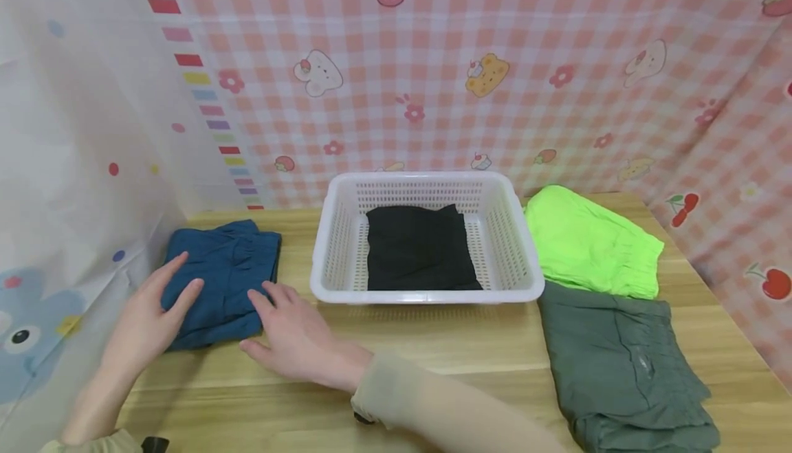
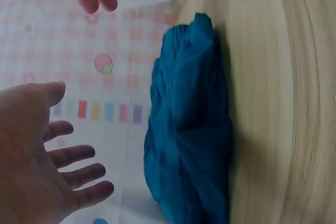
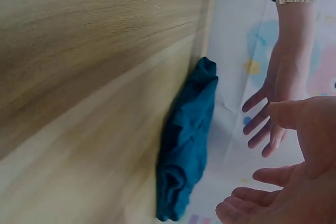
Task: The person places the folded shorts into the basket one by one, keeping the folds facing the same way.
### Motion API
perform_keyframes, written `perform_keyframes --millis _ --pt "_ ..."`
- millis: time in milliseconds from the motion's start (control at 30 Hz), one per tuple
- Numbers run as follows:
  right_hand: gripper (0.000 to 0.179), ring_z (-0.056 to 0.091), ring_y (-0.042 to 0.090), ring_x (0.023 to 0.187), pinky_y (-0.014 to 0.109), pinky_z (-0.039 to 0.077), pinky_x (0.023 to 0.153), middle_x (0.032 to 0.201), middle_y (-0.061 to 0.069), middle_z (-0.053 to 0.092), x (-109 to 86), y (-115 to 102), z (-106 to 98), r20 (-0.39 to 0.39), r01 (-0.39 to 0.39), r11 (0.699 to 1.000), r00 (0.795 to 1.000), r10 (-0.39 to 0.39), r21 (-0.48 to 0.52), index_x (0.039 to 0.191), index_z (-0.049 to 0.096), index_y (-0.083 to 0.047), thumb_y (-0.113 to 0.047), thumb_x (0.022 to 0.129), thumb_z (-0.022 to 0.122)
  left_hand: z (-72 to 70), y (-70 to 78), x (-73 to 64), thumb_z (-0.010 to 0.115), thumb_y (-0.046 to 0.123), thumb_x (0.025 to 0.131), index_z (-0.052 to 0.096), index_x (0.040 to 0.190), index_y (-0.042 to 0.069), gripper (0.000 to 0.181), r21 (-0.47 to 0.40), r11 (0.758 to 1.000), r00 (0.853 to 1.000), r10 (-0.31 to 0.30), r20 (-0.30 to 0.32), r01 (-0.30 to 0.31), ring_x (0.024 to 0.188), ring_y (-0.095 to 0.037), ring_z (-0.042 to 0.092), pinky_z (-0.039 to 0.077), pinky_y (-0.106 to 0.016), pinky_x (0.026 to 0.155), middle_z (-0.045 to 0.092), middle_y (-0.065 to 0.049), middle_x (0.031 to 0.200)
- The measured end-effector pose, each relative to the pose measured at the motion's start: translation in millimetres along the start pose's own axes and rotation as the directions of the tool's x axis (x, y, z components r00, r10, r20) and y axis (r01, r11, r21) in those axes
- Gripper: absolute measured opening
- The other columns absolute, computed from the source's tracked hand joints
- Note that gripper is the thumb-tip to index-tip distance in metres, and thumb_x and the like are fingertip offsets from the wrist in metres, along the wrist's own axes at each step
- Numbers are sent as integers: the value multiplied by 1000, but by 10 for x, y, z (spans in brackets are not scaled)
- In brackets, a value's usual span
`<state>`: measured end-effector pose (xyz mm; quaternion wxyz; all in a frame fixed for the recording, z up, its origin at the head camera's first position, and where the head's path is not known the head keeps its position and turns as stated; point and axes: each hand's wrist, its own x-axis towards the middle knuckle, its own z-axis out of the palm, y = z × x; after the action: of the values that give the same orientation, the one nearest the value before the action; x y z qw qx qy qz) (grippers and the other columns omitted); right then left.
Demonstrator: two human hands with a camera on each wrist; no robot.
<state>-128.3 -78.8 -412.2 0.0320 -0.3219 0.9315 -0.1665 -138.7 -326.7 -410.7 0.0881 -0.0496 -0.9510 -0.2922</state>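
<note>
A folded dark-blue garment (image 1: 225, 281) with a gathered waistband, like shorts or trousers, lies on the left of the wooden table. My left hand (image 1: 145, 322) hovers over its left side, fingers spread and holding nothing. Over its right edge hangs my right hand (image 1: 300, 339), also holding nothing. Both wrist views show a space between the blue garment (image 2: 191, 124) and the hands. In the right wrist view, the blue garment (image 3: 186, 140) appears as a low, thick fold on the tabletop.
A white perforated basket (image 1: 427, 297) stands at mid-table with a folded black garment (image 1: 421, 250) inside. To its right lie a neon-yellow garment (image 1: 588, 240) and, nearer, a grey-green garment (image 1: 619, 363). Patterned curtains (image 1: 396, 82) hang behind and at both sides.
</note>
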Motion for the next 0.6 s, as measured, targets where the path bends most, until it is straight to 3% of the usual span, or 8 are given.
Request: perform_keyframes --millis 433,600 --pt "70 49 21 151 28 49 118 164 8 47 351 18 197 44 -161 985 986 158 60 160 43 -15 -53 104 59 -63 -331 117 44 41 113 21 165 -4 73 72 991 983 -126 133 117 137 -71 35 35 -81 103 29 -45 160" --pt "71 47 22 152 27 47 119 165 9 46 466 36 221 76 -219 971 974 213 94 161 41 -14 -52 104 59 -37 -443 146 44 43 113 20 164 -7 75 107 983 977 -161 140 147 137 -70 34 34 -80 105 29 -47 159"
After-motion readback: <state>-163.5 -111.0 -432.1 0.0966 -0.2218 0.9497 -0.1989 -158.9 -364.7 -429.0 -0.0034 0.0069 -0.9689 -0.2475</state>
